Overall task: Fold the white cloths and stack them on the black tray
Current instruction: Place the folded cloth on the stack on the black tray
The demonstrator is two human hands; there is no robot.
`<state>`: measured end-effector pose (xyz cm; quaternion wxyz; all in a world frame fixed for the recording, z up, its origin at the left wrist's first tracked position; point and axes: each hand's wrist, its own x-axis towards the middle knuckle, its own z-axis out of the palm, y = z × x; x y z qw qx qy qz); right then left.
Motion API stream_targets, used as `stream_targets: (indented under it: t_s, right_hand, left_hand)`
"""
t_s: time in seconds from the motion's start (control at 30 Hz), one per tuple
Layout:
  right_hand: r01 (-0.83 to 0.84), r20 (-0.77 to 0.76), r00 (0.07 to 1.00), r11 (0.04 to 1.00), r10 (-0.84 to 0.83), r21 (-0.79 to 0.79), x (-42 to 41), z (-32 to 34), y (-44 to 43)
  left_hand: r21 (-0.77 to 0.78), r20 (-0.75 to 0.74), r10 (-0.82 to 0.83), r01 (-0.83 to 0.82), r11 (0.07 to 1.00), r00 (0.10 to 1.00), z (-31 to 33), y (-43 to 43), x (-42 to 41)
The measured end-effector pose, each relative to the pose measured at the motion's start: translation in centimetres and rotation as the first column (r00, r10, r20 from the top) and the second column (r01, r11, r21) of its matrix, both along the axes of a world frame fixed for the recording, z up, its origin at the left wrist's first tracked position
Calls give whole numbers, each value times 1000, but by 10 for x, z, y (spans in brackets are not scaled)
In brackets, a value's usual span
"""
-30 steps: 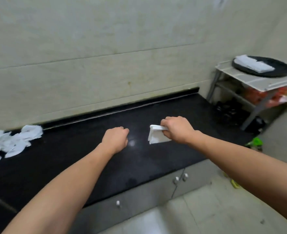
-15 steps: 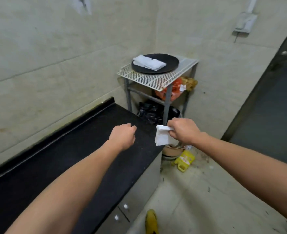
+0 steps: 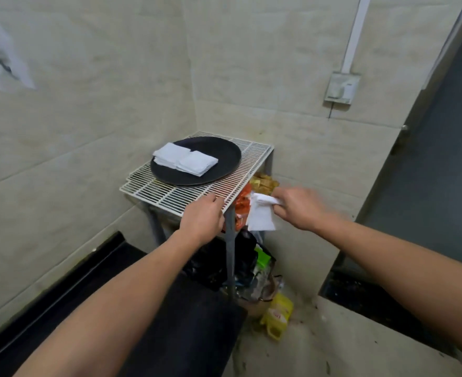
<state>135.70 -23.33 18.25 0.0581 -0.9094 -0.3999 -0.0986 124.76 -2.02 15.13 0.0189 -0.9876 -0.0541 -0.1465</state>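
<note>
A round black tray [image 3: 219, 156] rests on a white wire rack [image 3: 191, 191] in the room's corner. Two piles of folded white cloths [image 3: 185, 159] lie side by side on the tray's left half. My right hand [image 3: 299, 206] grips a folded white cloth [image 3: 259, 217] that hangs down just right of the rack's near corner, below the level of the tray. My left hand [image 3: 204, 217] is a closed fist with nothing in it, at the rack's front edge.
Below the rack sit an orange bag [image 3: 242, 205], black bags [image 3: 216, 265] and a yellow bottle [image 3: 278, 315] on the floor. The black counter [image 3: 132, 300] ends at lower left. A dark door [image 3: 436, 170] stands to the right, and a wall socket [image 3: 341, 88] hangs above.
The view has swung from the counter towards the corner rack, which is now much closer. Both hands have moved up to the rack's front edge, the right still holding the folded cloth.
</note>
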Motion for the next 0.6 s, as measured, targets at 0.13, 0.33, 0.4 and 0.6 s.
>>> stream_targets:
  t_s: [0.13, 0.33, 0.4, 0.6]
  right_hand:
    - [-44, 9, 999, 994, 43, 104, 57, 17, 29]
    - [-229, 43, 973, 958, 225, 175, 148, 22, 83]
    - [-301, 48, 953, 935, 298, 188, 184, 22, 104]
    - [-437, 34, 899, 885, 437, 162, 260, 48, 169]
  left_hand:
    - [-9, -14, 68, -68, 998, 998, -1, 22, 49]
    - [-60, -28, 212, -213, 975, 977, -19, 59, 109]
    - [-90, -12, 301, -301, 949, 954, -23, 68, 132]
    - [-209, -27, 536, -529, 823, 844, -30, 80, 179]
